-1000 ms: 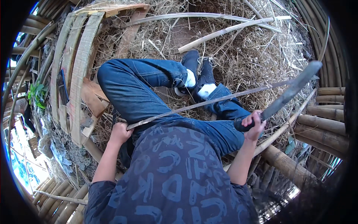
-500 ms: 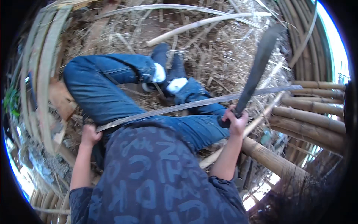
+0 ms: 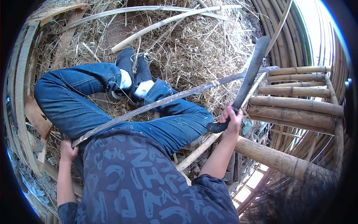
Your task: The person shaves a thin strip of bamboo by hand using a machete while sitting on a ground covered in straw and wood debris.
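Observation:
A long, thin bamboo strip (image 3: pixel 164 100) lies slantwise across my lap, from my left hip up to the right. Its lower end is gripped in my left hand (image 3: pixel 68 151), which is closed beside my left thigh. My right hand (image 3: pixel 232 119) is wrapped round the black handle of a machete (image 3: pixel 250 74). The dark, broad blade points up and away, and in the picture it crosses the strip near the strip's far end. Whether blade and strip touch, I cannot tell. My legs in blue jeans (image 3: pixel 74 99) are bent and crossed on the ground.
Dry shavings (image 3: pixel 201 44) cover the ground ahead, with a pale split bamboo piece (image 3: pixel 160 25) on them. Thick bamboo poles (image 3: pixel 294 106) form a rack at the right. A stout pole (image 3: pixel 276 158) runs beside my right arm. Wooden planks (image 3: pixel 22 93) stand at the left.
The whole view has shifted, so my body and the strip appear further left. The machete, blurred before, now shows sharply. Both hands keep their hold.

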`<state>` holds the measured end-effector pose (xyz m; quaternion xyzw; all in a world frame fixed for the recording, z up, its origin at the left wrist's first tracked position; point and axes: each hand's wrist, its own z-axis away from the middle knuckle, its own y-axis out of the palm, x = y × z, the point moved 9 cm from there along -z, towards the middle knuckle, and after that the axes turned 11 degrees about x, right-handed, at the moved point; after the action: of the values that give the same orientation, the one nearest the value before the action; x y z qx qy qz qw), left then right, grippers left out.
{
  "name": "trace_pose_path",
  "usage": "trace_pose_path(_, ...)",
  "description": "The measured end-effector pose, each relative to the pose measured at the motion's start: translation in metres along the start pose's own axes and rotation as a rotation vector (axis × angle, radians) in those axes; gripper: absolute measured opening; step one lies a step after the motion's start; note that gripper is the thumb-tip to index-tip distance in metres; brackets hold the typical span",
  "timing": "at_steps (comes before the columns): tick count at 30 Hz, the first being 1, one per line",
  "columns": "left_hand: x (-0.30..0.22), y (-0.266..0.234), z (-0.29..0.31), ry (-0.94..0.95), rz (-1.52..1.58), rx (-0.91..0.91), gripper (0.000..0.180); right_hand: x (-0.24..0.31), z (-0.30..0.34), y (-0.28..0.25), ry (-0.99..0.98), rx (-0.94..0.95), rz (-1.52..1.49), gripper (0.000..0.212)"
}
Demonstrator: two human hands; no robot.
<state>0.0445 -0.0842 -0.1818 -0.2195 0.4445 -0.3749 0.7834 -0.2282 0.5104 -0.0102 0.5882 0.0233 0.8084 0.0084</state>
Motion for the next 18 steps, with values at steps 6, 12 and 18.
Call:
trace_pose_path(6,0.006,0.003,0.007,-0.009,-0.041,-0.05,0.03,-0.039,-0.009,0.049,0.109,0.08,0.017,0.019)
trace_pose_path(12,0.002,-0.001,0.007,-0.003,-0.043,-0.084,0.034,-0.052,-0.004,0.07,0.067,0.125,-0.174,0.013)
trace_pose_path(18,0.02,0.011,0.01,0.004,-0.076,-0.095,0.058,-0.046,0.006,0.07,0.086,0.22,-0.154,0.007)
